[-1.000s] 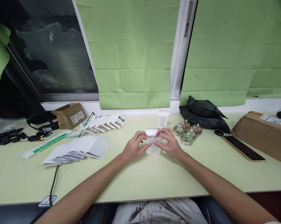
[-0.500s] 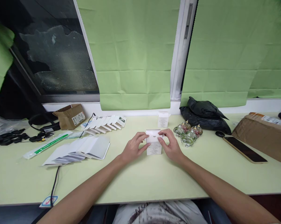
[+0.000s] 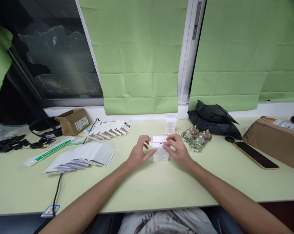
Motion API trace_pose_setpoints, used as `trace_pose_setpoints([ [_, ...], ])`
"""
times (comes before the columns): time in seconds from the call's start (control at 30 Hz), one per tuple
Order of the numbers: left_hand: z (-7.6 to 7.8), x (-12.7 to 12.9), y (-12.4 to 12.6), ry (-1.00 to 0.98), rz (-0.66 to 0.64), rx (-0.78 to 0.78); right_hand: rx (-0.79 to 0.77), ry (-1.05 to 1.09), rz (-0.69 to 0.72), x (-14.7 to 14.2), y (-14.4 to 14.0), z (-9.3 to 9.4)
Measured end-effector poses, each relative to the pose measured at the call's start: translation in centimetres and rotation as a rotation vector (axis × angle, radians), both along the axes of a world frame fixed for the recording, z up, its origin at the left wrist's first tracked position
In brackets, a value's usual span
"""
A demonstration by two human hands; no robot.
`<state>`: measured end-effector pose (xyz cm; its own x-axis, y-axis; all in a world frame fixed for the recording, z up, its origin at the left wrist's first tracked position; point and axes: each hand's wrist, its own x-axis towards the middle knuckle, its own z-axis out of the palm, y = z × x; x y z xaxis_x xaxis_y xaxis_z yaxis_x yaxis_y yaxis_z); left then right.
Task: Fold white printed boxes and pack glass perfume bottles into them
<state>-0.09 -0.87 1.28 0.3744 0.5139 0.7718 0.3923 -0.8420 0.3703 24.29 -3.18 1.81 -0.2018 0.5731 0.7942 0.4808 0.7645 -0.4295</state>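
A small white carton [image 3: 161, 155] with fine print on its front stands upright before me on the table, its top flap [image 3: 159, 138] raised at the back. My left hand [image 3: 140, 150] is at the carton's left edge, the thumb on the front face and the curled forefinger by the upper left corner. My right hand [image 3: 178, 150] has thumb and forefinger at the top right of the carton, by the front edge of the opening. Whatever may be inside the carton is hidden. A second white carton [image 3: 170, 124] stands upright behind it.
To the left lie flattened white cartons [image 3: 98, 153], a row of white cartons [image 3: 113, 128] and a brown box [image 3: 72, 122]. On the right are bagged glass baubles [image 3: 197, 138], black plastic bags [image 3: 212, 120], a phone [image 3: 255, 156] and a large brown package [image 3: 275, 141].
The carton's top opening has changed shape under my fingers. My left forefinger has drawn back leftward from the top, and my right fingers have shifted slightly left over the opening.
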Motion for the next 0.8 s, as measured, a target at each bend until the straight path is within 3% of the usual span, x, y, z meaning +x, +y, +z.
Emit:
trace_pose_setpoints([
  [0.17,0.02,0.08,-0.02,-0.065,-0.003,-0.077,-0.069,0.025,0.02,-0.17,-0.21,0.01],
  [0.43,-0.3,0.11,-0.11,0.089,-0.022,0.044,-0.117,0.1,0.003,-0.35,-0.31,-0.27],
  [0.6,-0.21,-0.04,-0.08,0.098,-0.011,0.044,-0.162,0.284,-0.051,-0.43,0.25,-0.8],
  [0.8,-0.14,-0.03,-0.13,0.094,-0.003,0.045,-0.136,0.315,-0.008,-0.55,-0.26,-0.49],
])
